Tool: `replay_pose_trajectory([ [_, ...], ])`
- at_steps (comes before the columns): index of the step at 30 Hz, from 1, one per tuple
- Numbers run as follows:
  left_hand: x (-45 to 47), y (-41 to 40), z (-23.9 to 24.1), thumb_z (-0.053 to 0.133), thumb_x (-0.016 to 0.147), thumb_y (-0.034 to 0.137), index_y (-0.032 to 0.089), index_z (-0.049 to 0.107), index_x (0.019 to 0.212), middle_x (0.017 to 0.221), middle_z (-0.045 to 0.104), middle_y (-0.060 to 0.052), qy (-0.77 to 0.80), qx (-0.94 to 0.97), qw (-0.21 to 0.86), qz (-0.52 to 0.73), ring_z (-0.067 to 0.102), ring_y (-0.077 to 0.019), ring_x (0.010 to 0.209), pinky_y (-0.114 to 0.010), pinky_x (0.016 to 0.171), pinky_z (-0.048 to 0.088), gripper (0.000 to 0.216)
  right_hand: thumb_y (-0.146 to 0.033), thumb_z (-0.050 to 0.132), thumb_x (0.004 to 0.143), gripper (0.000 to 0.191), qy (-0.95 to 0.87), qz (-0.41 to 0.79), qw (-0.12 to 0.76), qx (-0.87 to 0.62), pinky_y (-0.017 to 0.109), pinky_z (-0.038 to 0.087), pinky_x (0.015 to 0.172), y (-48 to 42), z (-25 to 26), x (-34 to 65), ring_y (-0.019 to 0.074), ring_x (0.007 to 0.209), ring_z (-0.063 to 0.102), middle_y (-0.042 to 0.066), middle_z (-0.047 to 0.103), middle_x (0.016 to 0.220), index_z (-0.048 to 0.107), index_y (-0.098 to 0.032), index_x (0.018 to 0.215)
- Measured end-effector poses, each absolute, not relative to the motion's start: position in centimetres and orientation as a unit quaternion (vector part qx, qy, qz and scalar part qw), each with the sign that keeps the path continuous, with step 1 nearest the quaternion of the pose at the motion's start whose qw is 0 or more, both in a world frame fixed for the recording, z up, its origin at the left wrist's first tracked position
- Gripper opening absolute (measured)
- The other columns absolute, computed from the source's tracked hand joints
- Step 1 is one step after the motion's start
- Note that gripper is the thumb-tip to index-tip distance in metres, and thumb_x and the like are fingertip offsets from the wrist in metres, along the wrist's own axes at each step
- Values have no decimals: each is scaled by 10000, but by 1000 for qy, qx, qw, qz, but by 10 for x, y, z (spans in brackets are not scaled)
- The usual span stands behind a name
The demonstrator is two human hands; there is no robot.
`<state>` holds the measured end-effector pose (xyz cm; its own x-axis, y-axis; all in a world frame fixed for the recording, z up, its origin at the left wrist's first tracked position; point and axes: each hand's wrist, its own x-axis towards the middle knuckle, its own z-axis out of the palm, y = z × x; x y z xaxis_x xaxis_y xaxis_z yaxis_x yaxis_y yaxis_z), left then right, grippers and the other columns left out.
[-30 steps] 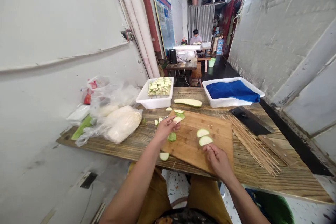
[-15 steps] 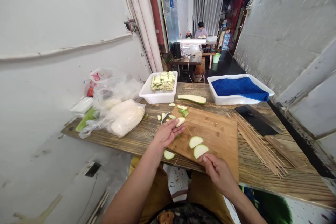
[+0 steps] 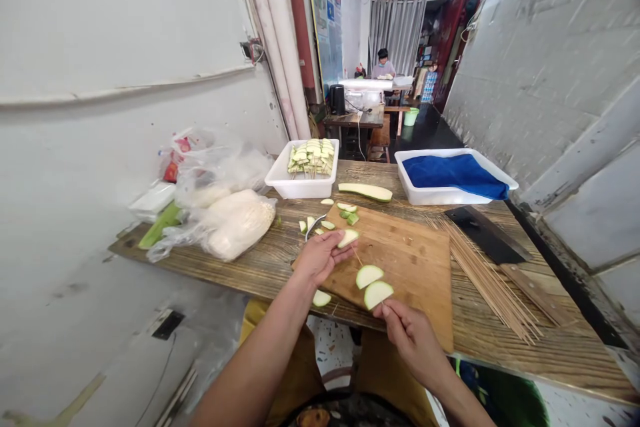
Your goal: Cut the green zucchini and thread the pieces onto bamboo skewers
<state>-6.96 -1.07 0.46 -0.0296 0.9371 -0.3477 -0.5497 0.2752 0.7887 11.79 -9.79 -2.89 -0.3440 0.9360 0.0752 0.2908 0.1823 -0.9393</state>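
My left hand pinches a half-round zucchini slice over the left side of the wooden cutting board. In my right hand, closed at the board's near edge, is the end of a thin bamboo skewer. Two zucchini slices are threaded on it, an upper slice and a lower slice. The skewer's bare tip points up toward the slice in my left hand, just below it. Another slice lies by the table's near edge, beside my left wrist.
Behind the board lies a long cut zucchini piece. A white tub holds skewered slices; a white tray holds blue cloth. Bamboo skewers and a cleaver lie right, bagged food left. A person sits far back.
My hands have come slightly closer together, bringing the held slice and the skewer's tip nearer each other. The whole view has shifted a little.
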Motion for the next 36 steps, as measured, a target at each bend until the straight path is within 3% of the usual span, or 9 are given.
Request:
replay_pose_trajectory([
  [20, -68, -12, 6, 634, 737, 150, 76, 645, 823, 806, 690, -132, 474, 261, 642, 543, 672, -201, 734, -270, 631, 556, 114, -368, 355, 896, 333, -695, 438, 337, -460, 208, 269, 429, -97, -23, 119, 113, 477, 371, -19, 420, 554, 585, -155, 782],
  [36, -66, -17, 0, 590, 761, 105, 62, 629, 793, 787, 690, -149, 461, 219, 687, 516, 672, -219, 743, -316, 663, 561, 67, -381, 344, 893, 327, -691, 453, 330, -457, 204, 268, 433, -94, -21, 112, 105, 461, 323, -51, 331, 515, 547, -164, 756],
])
